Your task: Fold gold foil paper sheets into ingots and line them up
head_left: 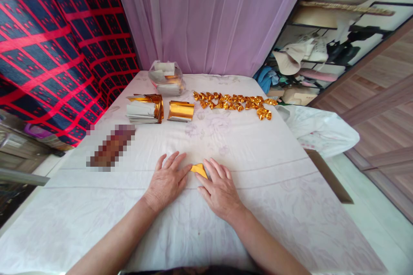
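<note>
A small folded piece of gold paper lies on the table between my two hands. My left hand rests with its fingers spread and stretched forward, its thumb touching the paper's left corner. From the other side, my right hand lies over the paper's right edge with its fingers stretched out. Neither hand is wrapped round the paper. Further off is a single small pile of gold foil sheets, with a larger stack of grey-backed foil sheets to its left.
Many folded gold foil pieces sit in rows at the back right. Behind the stacks stands a clear plastic bag of sheets. A pixelated brown item lies at left. White bag is beyond the right edge; a purple curtain hangs behind.
</note>
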The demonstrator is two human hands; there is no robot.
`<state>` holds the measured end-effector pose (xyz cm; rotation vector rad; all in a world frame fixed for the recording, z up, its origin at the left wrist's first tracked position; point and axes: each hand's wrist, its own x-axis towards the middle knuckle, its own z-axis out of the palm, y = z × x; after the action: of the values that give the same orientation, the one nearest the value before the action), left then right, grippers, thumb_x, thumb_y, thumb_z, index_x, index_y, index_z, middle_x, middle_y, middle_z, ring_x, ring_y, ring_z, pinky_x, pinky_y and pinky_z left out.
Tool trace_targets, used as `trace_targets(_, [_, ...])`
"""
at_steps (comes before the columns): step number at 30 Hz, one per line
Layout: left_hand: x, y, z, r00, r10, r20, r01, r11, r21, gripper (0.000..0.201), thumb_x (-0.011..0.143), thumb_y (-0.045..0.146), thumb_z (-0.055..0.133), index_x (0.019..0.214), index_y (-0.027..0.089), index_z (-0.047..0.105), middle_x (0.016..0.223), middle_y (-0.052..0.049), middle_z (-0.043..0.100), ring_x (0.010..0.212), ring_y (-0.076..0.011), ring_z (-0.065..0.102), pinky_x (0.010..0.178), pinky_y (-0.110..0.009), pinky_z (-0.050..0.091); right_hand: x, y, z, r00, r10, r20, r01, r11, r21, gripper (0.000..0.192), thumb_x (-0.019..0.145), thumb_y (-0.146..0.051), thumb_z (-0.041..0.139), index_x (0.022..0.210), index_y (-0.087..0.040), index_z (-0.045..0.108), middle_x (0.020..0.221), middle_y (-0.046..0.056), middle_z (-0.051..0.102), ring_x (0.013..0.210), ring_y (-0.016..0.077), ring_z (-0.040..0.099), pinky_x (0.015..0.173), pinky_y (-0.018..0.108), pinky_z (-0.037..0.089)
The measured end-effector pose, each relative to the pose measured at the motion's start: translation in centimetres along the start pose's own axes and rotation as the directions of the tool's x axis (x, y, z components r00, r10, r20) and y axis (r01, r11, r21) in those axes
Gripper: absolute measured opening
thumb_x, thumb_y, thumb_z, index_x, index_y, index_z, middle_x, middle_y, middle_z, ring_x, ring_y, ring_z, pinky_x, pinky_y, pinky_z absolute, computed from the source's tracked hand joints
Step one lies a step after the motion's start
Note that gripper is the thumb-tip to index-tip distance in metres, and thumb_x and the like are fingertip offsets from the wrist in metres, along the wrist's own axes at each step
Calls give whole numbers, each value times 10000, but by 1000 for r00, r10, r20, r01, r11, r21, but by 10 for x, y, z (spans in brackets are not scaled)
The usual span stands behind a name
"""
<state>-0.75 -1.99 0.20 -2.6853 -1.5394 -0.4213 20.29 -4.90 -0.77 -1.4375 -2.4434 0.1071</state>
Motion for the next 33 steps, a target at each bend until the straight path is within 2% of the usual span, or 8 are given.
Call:
trace_targets(5, [0, -2, 1, 999, -13, -32, 14, 1000, 11, 303, 901, 303, 529, 1156, 378, 674, 1372, -75, 544, 1287, -329, 464, 1052, -575, 311, -15, 9, 1, 998, 21, -61, -21, 1000, 4, 313, 923, -346, 541, 1217, -301, 641, 1432, 108, 471, 1341, 299, 360, 1024, 503, 326])
trace_targets(10, [3, -2, 2, 999, -9, -52, 7, 1000, -23, 261, 917, 344, 530, 1121, 354, 692, 1336, -75, 573, 1265, -332, 480, 1042, -581, 317, -22, 13, -3, 993, 23, -112, -20, 999, 26, 279, 927, -314, 521, 1163, -298, 669, 1377, 103, 523, 1310, 306, 400, 991, 508, 360])
trace_targets(16, [13, -1, 5, 998, -17, -59, 9, 992, -127, 186, 897, 354, 577, 991, 272, 715, 1238, -60, 640, 1201, -300, 528, 1046, -560, 317, -12, 27, 0, 979, 61, -194, -32, 988, 150, 268, 944, -255, 446, 1098, -225, 664, 1217, 95, 625, 1107, 227, 566, 931, 403, 431])
trace_targets(22, [18, -1, 9, 998, -44, -51, 33, 978, -208, 124, 841, 321, 645, 930, 252, 697, 1204, -58, 657, 1162, -285, 542, 1024, -550, 329, 0, 34, 8, 972, 114, -205, -76, 980, 183, 243, 874, -215, 502, 1072, -206, 642, 1186, 93, 635, 1106, 244, 558, 925, 411, 426])
trace_targets(25, [19, -1, 11, 997, -24, -76, 4, 970, -244, 115, 843, 261, 638, 940, 260, 700, 1170, -51, 665, 1105, -261, 564, 976, -508, 376, 0, 32, 9, 974, 110, -196, -72, 979, 192, 285, 836, -166, 493, 1076, -208, 641, 1210, 88, 623, 1140, 251, 532, 944, 424, 408])
trace_targets(29, [21, -3, 14, 991, 28, -131, -64, 959, -277, 141, 850, 196, 617, 939, 251, 713, 988, -51, 672, 927, -215, 598, 829, -395, 464, -1, 32, 9, 972, 118, -204, -72, 973, 220, 405, 804, -112, 454, 1168, -206, 603, 1218, 86, 619, 1156, 237, 523, 969, 415, 395])
trace_targets(33, [27, -4, 16, 989, 52, -139, -94, 944, -317, 172, 882, 165, 556, 933, 226, 708, 880, -41, 637, 806, -165, 601, 722, -292, 495, -1, 33, 9, 974, 93, -207, -40, 969, 244, 480, 793, -75, 430, 1237, -202, 558, 1232, 80, 617, 1159, 223, 521, 978, 413, 390])
